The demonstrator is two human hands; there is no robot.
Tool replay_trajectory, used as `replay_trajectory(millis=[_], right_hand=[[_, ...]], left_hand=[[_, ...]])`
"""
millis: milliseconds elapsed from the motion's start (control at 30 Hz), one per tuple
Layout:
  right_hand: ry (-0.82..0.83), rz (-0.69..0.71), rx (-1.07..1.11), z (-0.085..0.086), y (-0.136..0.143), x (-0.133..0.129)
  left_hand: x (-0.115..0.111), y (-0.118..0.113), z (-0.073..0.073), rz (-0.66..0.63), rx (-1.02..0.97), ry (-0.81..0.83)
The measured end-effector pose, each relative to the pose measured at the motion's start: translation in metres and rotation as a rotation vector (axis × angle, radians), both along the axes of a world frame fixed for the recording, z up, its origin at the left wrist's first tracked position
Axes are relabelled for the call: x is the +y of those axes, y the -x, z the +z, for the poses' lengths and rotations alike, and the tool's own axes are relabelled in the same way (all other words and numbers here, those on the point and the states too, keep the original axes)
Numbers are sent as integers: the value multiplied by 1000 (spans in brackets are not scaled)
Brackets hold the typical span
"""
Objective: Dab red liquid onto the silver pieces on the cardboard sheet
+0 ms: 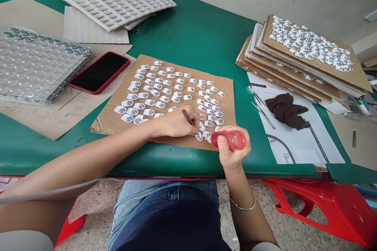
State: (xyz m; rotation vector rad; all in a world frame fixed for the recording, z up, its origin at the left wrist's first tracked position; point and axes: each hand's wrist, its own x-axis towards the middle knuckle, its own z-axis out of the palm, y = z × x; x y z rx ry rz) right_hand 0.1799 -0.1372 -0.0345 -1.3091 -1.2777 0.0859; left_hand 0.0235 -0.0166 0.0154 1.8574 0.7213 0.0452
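My left hand [176, 122] is closed on slim dark tweezers [187, 117], which point down at a small round piece [199, 136] near the front edge of a cardboard sheet [173, 140]. In my right hand [234, 157] is a red squeeze bottle [228, 140], lying almost level, its nozzle pointing left close to that same piece. Whether the nozzle touches it I cannot tell. Rows of small round pieces with white tabs [150, 102] cover the sheet. My left hand and forearm hide part of the rows.
A red-cased phone [100, 71] lies left of the sheet, beside a clear tray [32, 66]. White foam trays [118, 2] lie behind. To the right are stacked boards [294, 66] bearing more pieces, metal tweezers [262, 108] and a dark cloth [285, 110] on printed paper.
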Motion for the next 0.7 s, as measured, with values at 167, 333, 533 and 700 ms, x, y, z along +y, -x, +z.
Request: replay_trajectory(millis=[167, 333, 533, 700], right_hand=[[-19, 29, 16, -1, 0, 0], [-14, 23, -6, -1, 1, 0], [3, 21, -24, -1, 0, -1], [19, 35, -34, -1, 0, -1]], left_hand=[[1, 0, 2, -8, 7, 8], [0, -1, 3, 10, 15, 10], [1, -1, 1, 1, 1, 9], [1, 0, 0, -9, -10, -5]])
